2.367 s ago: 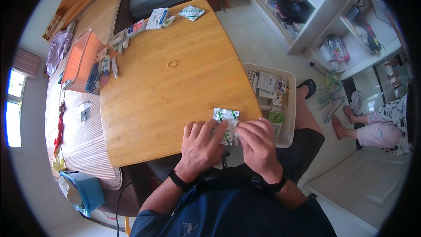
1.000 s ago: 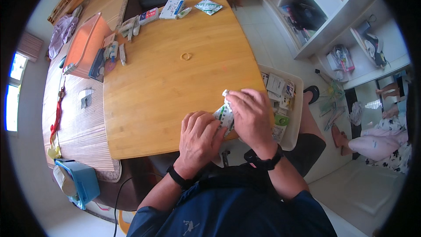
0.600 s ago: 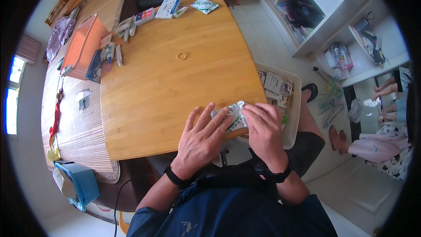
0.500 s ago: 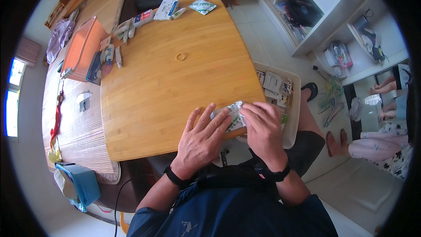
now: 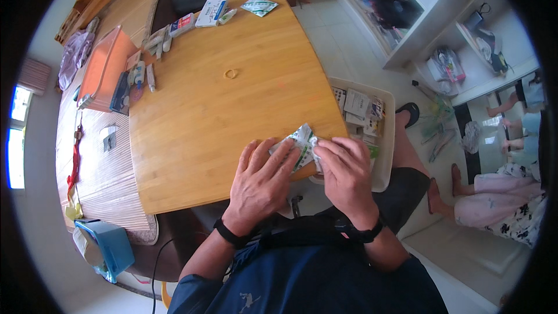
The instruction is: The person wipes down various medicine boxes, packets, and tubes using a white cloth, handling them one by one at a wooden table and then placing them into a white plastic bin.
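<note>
A white and green packet (image 5: pixel 302 138) lies at the near right corner of the wooden table, partly covered by my fingers. My left hand (image 5: pixel 259 178) rests on its left part, fingers stretched out and lying flat. With fingers bent together, my right hand (image 5: pixel 347 175) pinches the packet's right edge; the fingertips hide the exact grip. A similar white and green packet (image 5: pixel 259 6) lies alone at the table's far end. Near the middle of the wooden table (image 5: pixel 192 139) sits a tan ring-shaped band (image 5: pixel 231 74).
Several boxes and tubes, including a white and blue box (image 5: pixel 211 12), line the far left edge. An orange bin (image 5: pixel 103 70) stands left of the table. A cream bin (image 5: pixel 388 157) of small boxes sits below its right edge. Another person's legs (image 5: pixel 482 197) show at right.
The packet has turned and now has a corner pointing away from me, with more of it showing between my hands. My view has shifted slightly.
</note>
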Demonstrator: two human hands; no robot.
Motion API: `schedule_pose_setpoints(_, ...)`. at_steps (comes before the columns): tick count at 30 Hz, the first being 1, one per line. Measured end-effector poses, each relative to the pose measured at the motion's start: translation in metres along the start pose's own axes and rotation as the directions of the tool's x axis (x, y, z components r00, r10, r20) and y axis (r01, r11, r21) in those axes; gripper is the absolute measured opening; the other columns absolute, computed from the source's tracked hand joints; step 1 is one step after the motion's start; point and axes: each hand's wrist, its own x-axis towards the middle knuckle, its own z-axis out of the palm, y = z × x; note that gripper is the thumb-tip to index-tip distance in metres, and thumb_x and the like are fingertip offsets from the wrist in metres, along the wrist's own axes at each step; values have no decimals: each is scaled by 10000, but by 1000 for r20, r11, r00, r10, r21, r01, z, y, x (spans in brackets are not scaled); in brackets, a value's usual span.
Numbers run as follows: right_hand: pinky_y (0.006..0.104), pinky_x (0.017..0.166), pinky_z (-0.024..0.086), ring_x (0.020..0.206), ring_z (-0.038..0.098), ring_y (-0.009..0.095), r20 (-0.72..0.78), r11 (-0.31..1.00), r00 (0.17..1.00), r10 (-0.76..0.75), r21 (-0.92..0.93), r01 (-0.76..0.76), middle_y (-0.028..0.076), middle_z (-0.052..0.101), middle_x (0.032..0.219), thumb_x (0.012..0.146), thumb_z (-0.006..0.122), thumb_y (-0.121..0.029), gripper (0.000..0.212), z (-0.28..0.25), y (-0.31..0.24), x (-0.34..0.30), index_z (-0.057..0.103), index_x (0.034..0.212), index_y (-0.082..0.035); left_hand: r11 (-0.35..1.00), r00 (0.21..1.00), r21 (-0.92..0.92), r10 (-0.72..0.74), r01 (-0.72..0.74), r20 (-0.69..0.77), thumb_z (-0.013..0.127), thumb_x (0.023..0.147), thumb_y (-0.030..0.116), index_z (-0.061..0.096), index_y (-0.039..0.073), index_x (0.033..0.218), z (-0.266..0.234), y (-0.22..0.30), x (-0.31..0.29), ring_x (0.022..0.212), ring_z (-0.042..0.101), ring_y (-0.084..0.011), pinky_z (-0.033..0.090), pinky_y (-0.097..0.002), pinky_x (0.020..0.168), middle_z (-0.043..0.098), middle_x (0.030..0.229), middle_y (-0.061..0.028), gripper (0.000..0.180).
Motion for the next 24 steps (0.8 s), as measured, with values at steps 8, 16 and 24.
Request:
schedule_pose_setpoints(8, 493, 1130, 509, 1240, 736, 314, -31, 999, 999, -25, 21, 25, 61, 848, 1274, 983, 789, -23, 280, 31, 11, 42, 829, 1260, -44, 1000, 1000, 16, 14, -14, 2, 751, 905, 57, 730, 109, 1577, 5, 0, 1, 1501, 630, -414, 454, -627, 1316, 695, 1641, -123, 674)
schedule_pose_setpoints(16, 573, 1157, 516, 1226, 730, 331, 1, 1000, 1000, -12, 5, 12, 55, 841, 1295, 941, 832, -1, 312, 4, -6, -4, 833, 1248, -50, 1000, 1000, 9, 0, 0, 5, 760, 906, 50, 733, 101, 1564, 1, 0, 0, 1493, 636, -411, 467, -623, 1303, 698, 1625, -133, 661)
schedule_pose_setpoints(24, 612, 1216, 462, 1322, 719, 312, 46, 996, 995, -89, -16, 89, 60, 812, 1382, 979, 783, -56, 303, 20, -25, 10, 839, 1277, -56, 1000, 994, -12, -7, 6, -112, 811, 948, 101, 768, 40, 1424, 11, -6, -4, 1455, 666, -388, 486, -589, 1280, 722, 1546, -157, 482)
